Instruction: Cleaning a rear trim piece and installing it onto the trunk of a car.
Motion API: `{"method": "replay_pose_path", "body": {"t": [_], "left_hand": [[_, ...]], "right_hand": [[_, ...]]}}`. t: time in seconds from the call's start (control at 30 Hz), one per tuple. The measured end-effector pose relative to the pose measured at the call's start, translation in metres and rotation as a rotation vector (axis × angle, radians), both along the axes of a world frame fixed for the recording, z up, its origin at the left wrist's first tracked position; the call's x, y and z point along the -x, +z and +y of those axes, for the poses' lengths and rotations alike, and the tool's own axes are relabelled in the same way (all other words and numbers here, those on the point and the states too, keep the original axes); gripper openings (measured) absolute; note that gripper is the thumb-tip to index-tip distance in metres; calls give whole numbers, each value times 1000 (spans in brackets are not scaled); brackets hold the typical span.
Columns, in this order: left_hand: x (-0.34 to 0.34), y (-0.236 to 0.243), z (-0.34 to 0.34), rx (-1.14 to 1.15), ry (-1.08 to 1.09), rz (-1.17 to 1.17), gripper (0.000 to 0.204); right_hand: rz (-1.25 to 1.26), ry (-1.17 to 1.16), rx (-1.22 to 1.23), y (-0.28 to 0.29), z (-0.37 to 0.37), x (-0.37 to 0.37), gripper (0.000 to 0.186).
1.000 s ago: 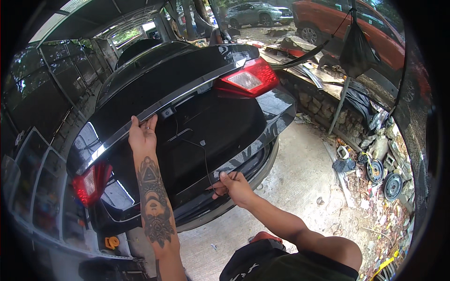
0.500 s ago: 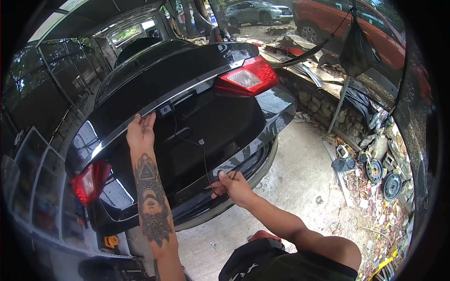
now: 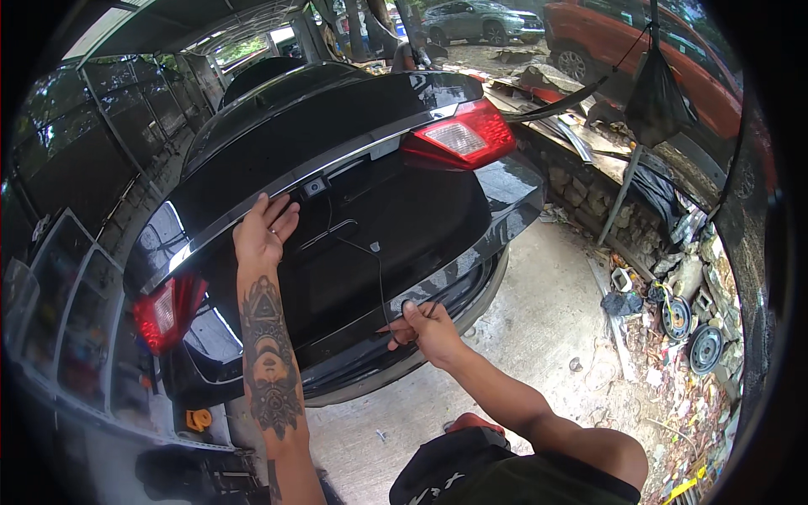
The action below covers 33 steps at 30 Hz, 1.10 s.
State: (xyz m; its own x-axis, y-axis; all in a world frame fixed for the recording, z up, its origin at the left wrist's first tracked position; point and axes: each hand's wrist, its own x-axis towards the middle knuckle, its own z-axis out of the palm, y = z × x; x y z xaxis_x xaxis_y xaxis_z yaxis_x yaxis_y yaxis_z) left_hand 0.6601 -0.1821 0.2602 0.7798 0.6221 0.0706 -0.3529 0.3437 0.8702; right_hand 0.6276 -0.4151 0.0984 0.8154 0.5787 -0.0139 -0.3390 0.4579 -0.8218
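Note:
A small square rear-view camera (image 3: 315,188) sits under the chrome trim of a black car's trunk lid (image 3: 396,202). From it a thin black cable (image 3: 381,282) hangs down, with a small pale connector or clip (image 3: 375,247) partway along. My left hand (image 3: 263,234) is open just left of the camera, fingers spread, close to the trim; whether the fingertips touch it is hard to tell. Lower right, near the lid's bottom edge, my right hand (image 3: 427,335) is closed on the cable. A dark slender piece shows past its fingers, too small to name.
Red-and-clear tail lights (image 3: 461,140) flank the lid. Pale concrete floor (image 3: 513,362) lies right of the bumper, with rubble and wheel rims (image 3: 705,348) beyond. A window frame (image 3: 84,337) leans at left near an orange object (image 3: 199,419). Another person (image 3: 406,57) is in the background.
My left fingers have spread and drawn slightly away from the camera and trim. The right hand keeps hold of the cable. The whole view has shifted a little.

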Motion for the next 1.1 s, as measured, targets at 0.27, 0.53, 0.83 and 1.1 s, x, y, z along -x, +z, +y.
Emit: {"method": "replay_pose_path", "body": {"t": [0.27,0.53,0.83,1.1], "left_hand": [[9,0,11,-222,-22,220,31],[14,-4,15,-342,-23,245,37],[31,-5,13,-978,202,344,31],[53,15,53,-2132,714,66,39]], "right_hand": [[-4,3,38,0,-3,-1,40],[11,-8,24,-1,-2,-1,41],[-11,-3,10,0,-5,-2,43],[-108,15,32,-5,-6,-4,45]]}}
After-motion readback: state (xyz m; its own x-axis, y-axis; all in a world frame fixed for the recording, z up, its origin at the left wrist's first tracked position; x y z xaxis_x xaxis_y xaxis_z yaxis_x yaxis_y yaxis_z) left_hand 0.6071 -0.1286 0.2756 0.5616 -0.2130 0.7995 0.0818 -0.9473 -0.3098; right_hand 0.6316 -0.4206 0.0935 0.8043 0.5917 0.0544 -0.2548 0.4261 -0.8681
